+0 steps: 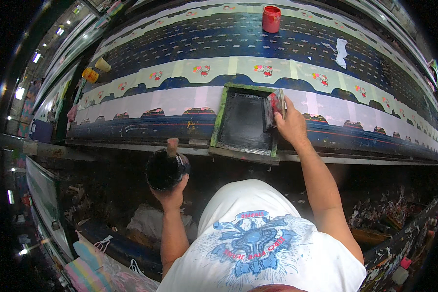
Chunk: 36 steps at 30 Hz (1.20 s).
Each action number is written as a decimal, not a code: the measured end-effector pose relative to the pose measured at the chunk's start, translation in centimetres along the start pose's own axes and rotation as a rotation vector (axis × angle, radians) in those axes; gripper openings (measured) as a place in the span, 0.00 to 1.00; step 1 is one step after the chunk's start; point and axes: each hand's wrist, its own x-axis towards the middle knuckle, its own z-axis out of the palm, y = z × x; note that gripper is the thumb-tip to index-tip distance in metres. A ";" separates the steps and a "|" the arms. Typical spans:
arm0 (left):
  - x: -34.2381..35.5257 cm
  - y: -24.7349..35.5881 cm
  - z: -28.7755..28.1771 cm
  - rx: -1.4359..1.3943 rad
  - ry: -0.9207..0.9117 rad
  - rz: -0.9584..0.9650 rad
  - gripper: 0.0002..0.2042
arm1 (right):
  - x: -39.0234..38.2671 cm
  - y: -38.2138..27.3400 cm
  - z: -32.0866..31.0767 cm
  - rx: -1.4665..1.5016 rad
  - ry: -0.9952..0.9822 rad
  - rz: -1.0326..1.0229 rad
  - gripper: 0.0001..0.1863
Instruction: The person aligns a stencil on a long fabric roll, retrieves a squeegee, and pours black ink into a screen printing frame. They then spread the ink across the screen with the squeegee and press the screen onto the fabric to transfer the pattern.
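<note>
A long printing tabletop point(146, 127) runs across a dim workshop, with more such tables in rows to the left under small ceiling lights. Stretched along it is a dark blue fabric point(219, 39) with pale bands carrying repeated cartoon cat prints point(264, 69).

At the near edge lies a green-framed printing screen point(224, 114), its mesh dark with ink. The right hand point(291, 124) is clenched around a squeegee point(274, 108) that stands on the screen's right side, its top smeared red. The left hand point(171, 196) grasps from below a round black ink pot point(164, 169), held in front of the tabletop and clear of it; the inside looks black, and a wooden stick point(172, 146) rises from it.

Far across the fabric stands a red cup point(271, 19); its contents cannot be seen. At the left end lie a yellow cup point(90, 74) and a pale cup point(102, 64), both tipped on their sides. A crumpled white rag point(341, 52) lies on the blue cloth to the right. Below the tabletop the floor point(404, 209) is cluttered with scraps.
</note>
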 end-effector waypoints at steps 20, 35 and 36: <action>12.2 5.0 8.2 0.066 -0.435 0.658 0.45 | -1.2 0.0 -3.3 0.019 0.276 -0.156 0.36; 16.0 8.3 13.3 0.226 -0.691 0.945 0.37 | -8.7 -10.2 -8.5 0.075 -0.062 -0.552 0.17; 16.1 8.5 13.5 0.226 -0.702 0.953 0.37 | -8.9 -9.9 -8.3 0.069 -0.053 -0.570 0.16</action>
